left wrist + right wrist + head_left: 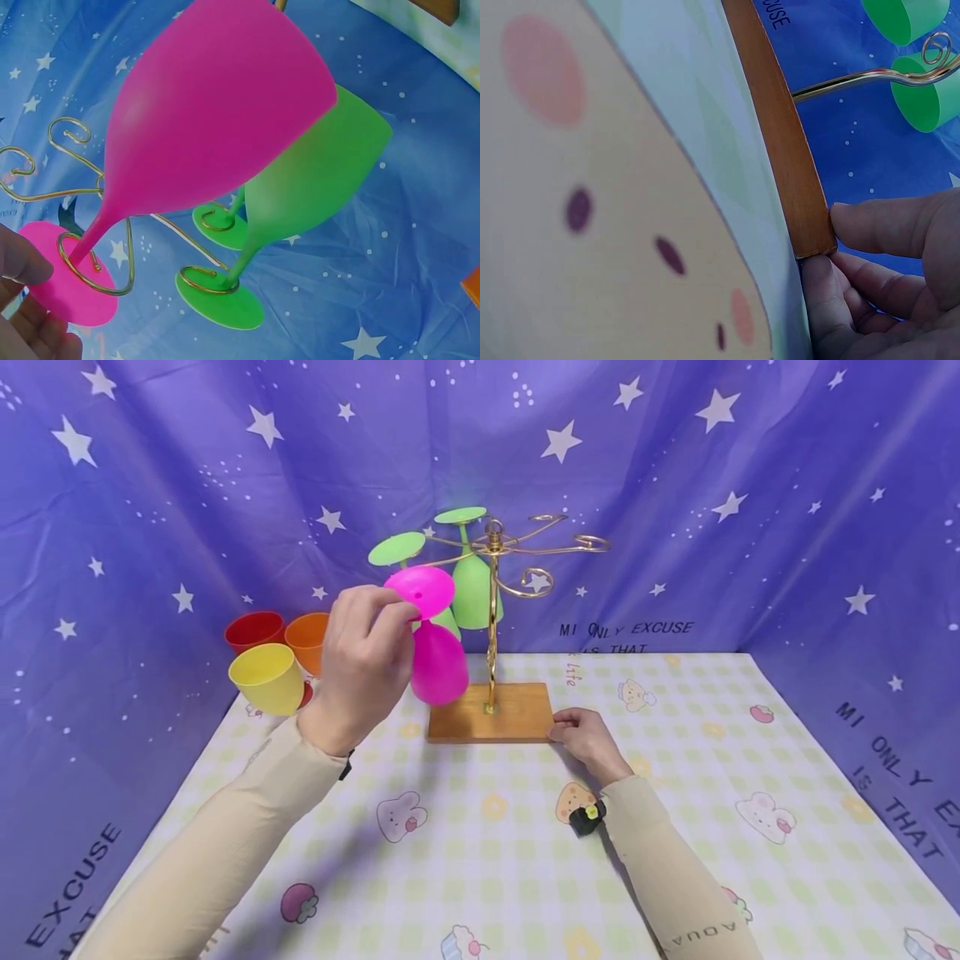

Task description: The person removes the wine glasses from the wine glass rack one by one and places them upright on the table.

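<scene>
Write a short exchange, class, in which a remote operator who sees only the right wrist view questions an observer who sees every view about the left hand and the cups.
Operator: I see the right hand at the wooden base. What is the left hand holding?
Observer: It pinches the pink glass by its foot.
Operator: Are there any cups away from the rack?
Observer: Yes, yellow, orange and red cups are grouped to its left, mouths up.
</scene>
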Demonstrator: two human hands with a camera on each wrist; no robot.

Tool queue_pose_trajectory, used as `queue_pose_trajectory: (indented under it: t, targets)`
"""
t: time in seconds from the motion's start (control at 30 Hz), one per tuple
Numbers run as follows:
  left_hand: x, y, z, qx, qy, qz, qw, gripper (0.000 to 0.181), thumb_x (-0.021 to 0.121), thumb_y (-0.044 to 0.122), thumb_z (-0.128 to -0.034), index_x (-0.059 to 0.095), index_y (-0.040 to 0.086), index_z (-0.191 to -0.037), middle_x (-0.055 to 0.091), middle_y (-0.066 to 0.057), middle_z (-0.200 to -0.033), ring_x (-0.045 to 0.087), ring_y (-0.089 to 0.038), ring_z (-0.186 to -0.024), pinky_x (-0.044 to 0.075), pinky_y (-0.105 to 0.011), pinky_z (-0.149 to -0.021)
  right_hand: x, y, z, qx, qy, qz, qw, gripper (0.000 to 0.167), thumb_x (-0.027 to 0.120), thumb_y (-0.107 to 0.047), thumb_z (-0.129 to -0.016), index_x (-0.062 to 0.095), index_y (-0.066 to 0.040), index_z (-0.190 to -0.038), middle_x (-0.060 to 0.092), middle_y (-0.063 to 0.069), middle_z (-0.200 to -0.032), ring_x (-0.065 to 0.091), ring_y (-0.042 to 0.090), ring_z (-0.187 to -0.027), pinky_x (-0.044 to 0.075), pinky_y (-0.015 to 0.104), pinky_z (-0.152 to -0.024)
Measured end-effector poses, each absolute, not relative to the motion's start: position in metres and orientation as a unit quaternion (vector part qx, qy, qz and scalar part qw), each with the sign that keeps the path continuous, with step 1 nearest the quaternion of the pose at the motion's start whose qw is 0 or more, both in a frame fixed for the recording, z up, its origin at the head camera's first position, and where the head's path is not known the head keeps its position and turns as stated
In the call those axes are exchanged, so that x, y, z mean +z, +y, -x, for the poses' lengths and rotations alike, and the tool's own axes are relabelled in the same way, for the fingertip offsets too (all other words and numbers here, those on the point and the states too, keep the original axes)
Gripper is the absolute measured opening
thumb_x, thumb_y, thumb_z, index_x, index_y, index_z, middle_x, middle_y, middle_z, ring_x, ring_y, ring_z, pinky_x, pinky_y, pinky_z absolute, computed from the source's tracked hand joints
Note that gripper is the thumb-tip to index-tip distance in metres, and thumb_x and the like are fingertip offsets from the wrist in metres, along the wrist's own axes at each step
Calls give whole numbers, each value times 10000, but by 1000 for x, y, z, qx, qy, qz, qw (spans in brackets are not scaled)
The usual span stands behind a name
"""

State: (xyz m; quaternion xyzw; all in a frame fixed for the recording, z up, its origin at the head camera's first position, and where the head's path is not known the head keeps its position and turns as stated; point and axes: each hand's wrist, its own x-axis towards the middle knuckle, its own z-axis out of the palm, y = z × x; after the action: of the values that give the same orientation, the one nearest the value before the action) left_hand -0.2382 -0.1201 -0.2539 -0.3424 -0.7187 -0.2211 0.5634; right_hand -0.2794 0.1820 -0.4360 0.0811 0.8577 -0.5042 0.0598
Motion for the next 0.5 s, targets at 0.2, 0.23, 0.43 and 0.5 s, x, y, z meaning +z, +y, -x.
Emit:
queue_pose_trajectory:
  t: [0.2,0.23,0.43,0.5]
  targets:
    - [-253,-117,241,-213,-714,350,568,49,572,-58,-837,609,-26,-838,577,-173,-853,515,-329,-789,431,-421,-709,-437,182,279,-505,857,-81,62,352,635,-77,-862,586,18,-1198,610,134,-1049,573,217,-881,482,281,-741]
    - [-253,-117,241,-211,-713,351,569,48,576,-62,-836,608,-26,-834,577,-170,-846,513,-326,-779,431,-419,-703,-437,182,279,-505,857,-81,62,350,635,-76,-862,587,19,-1196,612,135,-1047,575,217,-880,483,280,-741]
    - [-251,-117,243,-207,-719,352,563,65,570,-76,-834,609,-23,-830,580,-160,-832,508,-311,-764,436,-410,-689,-437,183,280,-507,856,-79,59,360,633,-76,-856,584,24,-1198,616,138,-1044,580,214,-876,485,273,-738]
    - [-250,-117,243,-206,-720,352,562,75,560,-82,-834,608,-26,-829,579,-163,-827,507,-311,-762,441,-411,-688,-437,183,280,-505,857,-78,60,367,634,-79,-854,582,26,-1202,616,140,-1048,579,213,-877,484,272,-739]
